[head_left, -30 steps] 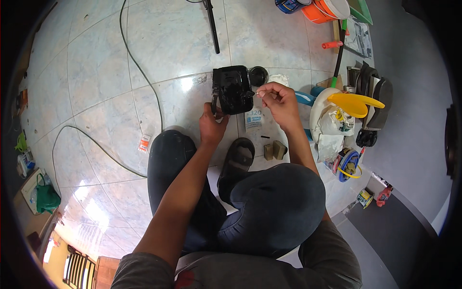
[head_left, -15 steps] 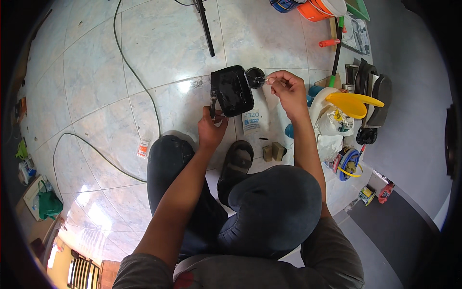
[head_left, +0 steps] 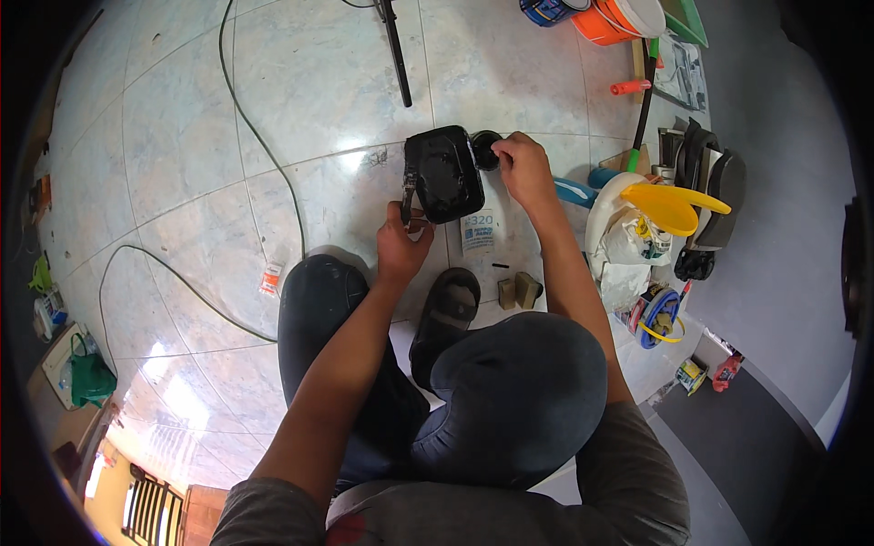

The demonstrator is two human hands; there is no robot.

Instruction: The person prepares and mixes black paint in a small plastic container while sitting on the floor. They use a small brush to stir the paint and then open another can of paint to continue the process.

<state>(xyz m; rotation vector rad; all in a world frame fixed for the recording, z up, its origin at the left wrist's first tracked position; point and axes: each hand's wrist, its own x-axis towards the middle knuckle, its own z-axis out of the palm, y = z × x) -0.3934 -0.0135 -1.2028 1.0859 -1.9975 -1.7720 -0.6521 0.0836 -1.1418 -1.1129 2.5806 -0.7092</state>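
A glossy black, rounded rectangular part with a bracket on its left side is held up above the floor. My left hand grips that bracket from below. My right hand is closed in a pinch over a small round container of black liquid, just right of the part; the slim brush in its fingers is mostly hidden by them. A sheet of printed sandpaper lies below the part, with two small blocks nearer my sandal.
Along the right wall are a yellow plastic piece, footwear, a blue bucket and an orange bucket. A green cable crosses the tiles at left. A black bar lies ahead. My legs are beneath my arms.
My right hand has moved with the brush from the black part's right edge up and right to the round container, then lower over it. The black part has shifted slightly downward in the picture.
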